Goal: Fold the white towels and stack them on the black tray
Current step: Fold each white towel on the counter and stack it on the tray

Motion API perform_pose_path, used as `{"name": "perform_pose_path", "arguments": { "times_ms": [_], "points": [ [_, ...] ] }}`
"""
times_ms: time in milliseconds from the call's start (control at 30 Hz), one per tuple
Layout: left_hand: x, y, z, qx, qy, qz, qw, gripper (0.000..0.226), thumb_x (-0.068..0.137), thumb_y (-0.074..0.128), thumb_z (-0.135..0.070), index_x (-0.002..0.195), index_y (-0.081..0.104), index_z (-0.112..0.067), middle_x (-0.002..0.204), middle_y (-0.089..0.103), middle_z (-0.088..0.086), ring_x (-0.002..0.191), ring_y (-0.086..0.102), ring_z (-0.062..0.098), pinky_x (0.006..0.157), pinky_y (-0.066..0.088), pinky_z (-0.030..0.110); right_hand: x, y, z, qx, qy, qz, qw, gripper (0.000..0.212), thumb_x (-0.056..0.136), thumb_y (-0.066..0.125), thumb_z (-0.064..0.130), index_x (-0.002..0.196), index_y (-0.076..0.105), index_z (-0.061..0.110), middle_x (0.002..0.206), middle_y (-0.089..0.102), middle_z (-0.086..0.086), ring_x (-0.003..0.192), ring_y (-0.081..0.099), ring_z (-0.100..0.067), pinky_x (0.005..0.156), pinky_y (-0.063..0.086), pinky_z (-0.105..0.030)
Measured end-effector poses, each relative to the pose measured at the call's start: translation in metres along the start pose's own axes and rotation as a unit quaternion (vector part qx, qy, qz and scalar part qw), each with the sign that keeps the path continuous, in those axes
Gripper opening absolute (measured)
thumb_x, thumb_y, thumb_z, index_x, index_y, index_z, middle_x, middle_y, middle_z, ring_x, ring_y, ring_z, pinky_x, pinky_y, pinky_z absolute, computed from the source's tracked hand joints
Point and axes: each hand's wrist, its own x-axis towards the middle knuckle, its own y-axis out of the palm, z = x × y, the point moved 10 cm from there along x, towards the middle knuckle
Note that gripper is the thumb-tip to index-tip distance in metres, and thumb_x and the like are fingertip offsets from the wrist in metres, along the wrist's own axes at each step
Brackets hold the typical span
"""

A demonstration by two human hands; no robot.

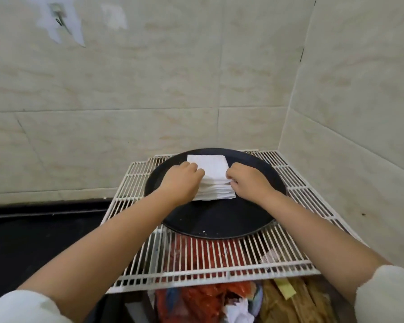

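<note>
Fingers first: both sets are curled in against the sides of the towels (214, 180), just above frame centre. The left hand (184, 177) hugs the stack's left edge and the right hand (247, 180) pinches a few layers at the right edge (can't tell how many).

The stack sits on the upper half of the tray (215, 220), which rests on a white wire rack (289, 257).

What could go wrong, I reckon: the stack already leans, its lower layers fanning out toward the bottom of the frame, so squeezing unevenly or letting go on one side first could slide the top towels off. A snagged layer could drag open a fold. The tray also overhangs the rack's upper edge a bit, so a hard push might shift it.
</note>
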Motion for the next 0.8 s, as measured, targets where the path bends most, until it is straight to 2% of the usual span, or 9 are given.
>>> {"name": "perform_pose_path", "arguments": {
  "times_ms": [100, 233, 367, 500, 567, 667, 733, 800],
  "points": [
    [-0.003, -0.005, -0.003, -0.024, -0.013, -0.008, 1.000, 0.019, 0.091, 0.039, -0.010, 0.105, 0.050, -0.004, 0.108, 0.053, 0.012, 0.101, 0.049, 0.029, 0.065, 0.029, 0.032, -0.004, -0.001, -0.001, 0.013, -0.009, 0.012, 1.000, 0.017, 0.087, 0.047, 0.006, 0.098, 0.060, 0.004, 0.104, 0.058, -0.011, 0.094, 0.055, -0.030, 0.076, 0.045, -0.040],
    [-0.008, -0.008, -0.001, -0.043, -0.032, 0.006, 0.999, 0.018, 0.090, 0.041, -0.010, 0.103, 0.051, -0.003, 0.107, 0.054, 0.012, 0.099, 0.049, 0.030, 0.067, 0.033, 0.034, -0.007, -0.005, -0.002, 0.024, -0.017, 0.007, 1.000, 0.017, 0.088, 0.047, 0.008, 0.097, 0.060, 0.005, 0.103, 0.058, -0.010, 0.092, 0.055, -0.027, 0.075, 0.046, -0.038],
    [-0.015, -0.001, -0.006, -0.048, -0.033, 0.054, 0.997, 0.023, 0.092, 0.040, -0.013, 0.111, 0.050, -0.005, 0.114, 0.052, 0.012, 0.105, 0.049, 0.031, 0.071, 0.033, 0.034, -0.011, 0.006, -0.002, 0.006, 0.011, 0.071, 0.997, 0.019, 0.089, 0.047, 0.015, 0.104, 0.059, 0.011, 0.108, 0.058, -0.007, 0.092, 0.056, -0.022, 0.076, 0.046, -0.031],
    [-0.033, -0.008, 0.010, -0.096, -0.075, 0.060, 0.991, 0.030, 0.095, 0.039, -0.021, 0.121, 0.044, -0.009, 0.123, 0.050, 0.012, 0.114, 0.046, 0.031, 0.083, 0.039, 0.038, -0.003, -0.012, 0.018, -0.054, 0.043, 0.084, 0.994, 0.043, 0.089, 0.050, 0.035, 0.128, 0.050, 0.018, 0.132, 0.050, -0.008, 0.118, 0.049, -0.027, 0.096, 0.042, -0.039],
    [-0.055, -0.012, 0.034, -0.108, -0.120, 0.061, 0.985, 0.033, 0.097, 0.038, -0.027, 0.125, 0.042, -0.009, 0.129, 0.047, 0.013, 0.120, 0.043, 0.032, 0.092, 0.039, 0.042, 0.005, -0.023, 0.045, -0.042, 0.048, 0.058, 0.996, 0.047, 0.091, 0.048, 0.040, 0.132, 0.046, 0.017, 0.136, 0.047, -0.008, 0.124, 0.045, -0.028, 0.100, 0.038, -0.040],
    [-0.114, -0.014, 0.097, -0.088, -0.184, 0.052, 0.977, 0.041, 0.097, 0.038, -0.033, 0.131, 0.038, -0.010, 0.137, 0.041, 0.012, 0.129, 0.037, 0.030, 0.099, 0.036, 0.041, 0.023, -0.029, 0.122, -0.030, 0.000, 0.015, 0.999, 0.047, 0.093, 0.043, 0.040, 0.133, 0.046, 0.014, 0.134, 0.050, -0.009, 0.123, 0.045, -0.030, 0.099, 0.038, -0.040],
    [-0.170, -0.013, 0.153, -0.066, -0.233, 0.050, 0.969, 0.049, 0.097, 0.038, -0.036, 0.138, 0.031, -0.010, 0.146, 0.032, 0.012, 0.137, 0.026, 0.028, 0.105, 0.030, 0.042, 0.034, -0.025, 0.191, -0.017, -0.042, 0.005, 0.999, 0.049, 0.094, 0.042, 0.042, 0.134, 0.043, 0.014, 0.137, 0.046, -0.011, 0.127, 0.041, -0.029, 0.104, 0.035, -0.040],
    [-0.242, -0.011, 0.212, -0.046, -0.290, 0.057, 0.954, 0.055, 0.097, 0.035, -0.039, 0.144, 0.022, -0.013, 0.155, 0.016, 0.012, 0.144, 0.009, 0.028, 0.112, 0.020, 0.044, 0.042, -0.014, 0.273, -0.008, -0.079, 0.010, 0.997, 0.052, 0.094, 0.039, 0.044, 0.140, 0.036, 0.018, 0.147, 0.035, -0.010, 0.136, 0.030, -0.029, 0.111, 0.025, -0.044]
  ]
}}
